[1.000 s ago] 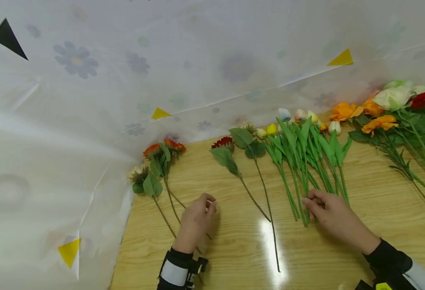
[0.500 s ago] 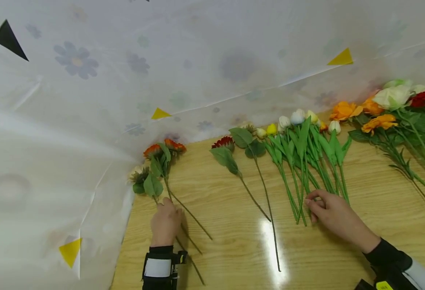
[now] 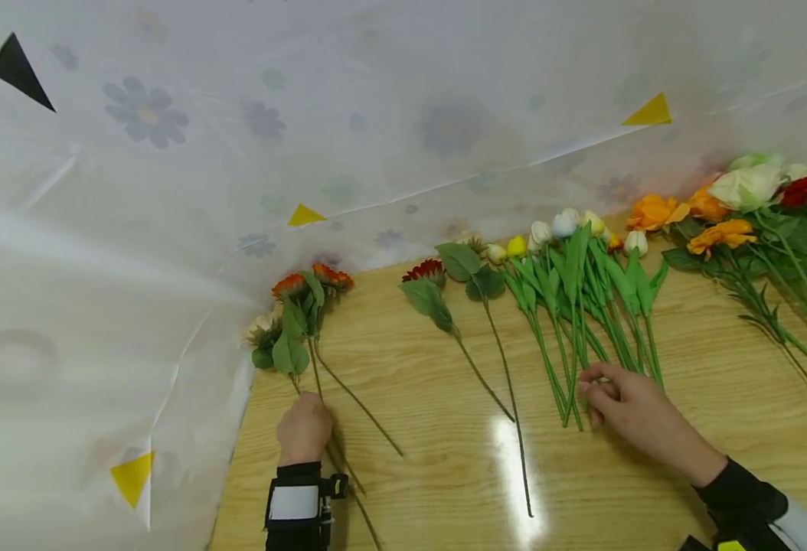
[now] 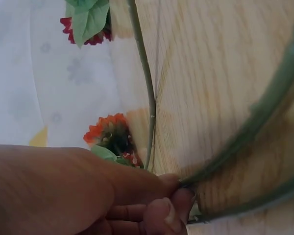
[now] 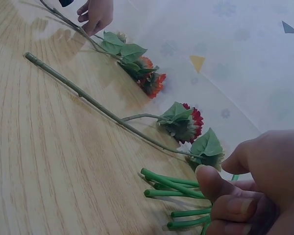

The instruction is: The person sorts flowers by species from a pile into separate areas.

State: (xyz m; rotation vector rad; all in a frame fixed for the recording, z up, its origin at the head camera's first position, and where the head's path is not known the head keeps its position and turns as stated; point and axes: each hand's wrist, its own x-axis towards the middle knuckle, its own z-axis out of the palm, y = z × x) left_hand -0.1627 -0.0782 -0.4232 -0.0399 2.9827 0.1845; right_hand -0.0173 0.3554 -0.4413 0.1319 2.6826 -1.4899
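My left hand (image 3: pixel 305 430) pinches stems of the left-hand flowers between thumb and fingers. Their heads are an orange-red daisy-like flower (image 3: pixel 289 286), another orange one, and a cream flower (image 3: pixel 263 325) beside big leaves. In the left wrist view, two thick green stems (image 4: pixel 264 110) run off to the right from the fingertips. My right hand (image 3: pixel 627 398) hovers by the lower stems of a tulip bunch (image 3: pixel 572 283), fingers loosely bent, thumb apart from them. Cut ends of the tulip stems (image 5: pixel 169 183) poke out beside that hand in the right wrist view.
Between the hands lie a dark red flower (image 3: pixel 424 272) and a cream flower with a long stem (image 3: pixel 507 367). Orange (image 3: pixel 655 212), white (image 3: pixel 746 186) and red blooms are heaped at the right. A flower-printed white sheet (image 3: pixel 403 130) rises behind the wooden table (image 3: pixel 445 474).
My left hand has moved left and down onto the stems, whose lower ends have shifted. My right hand has let go of a tulip, which now lies among the others, and stays almost in place.
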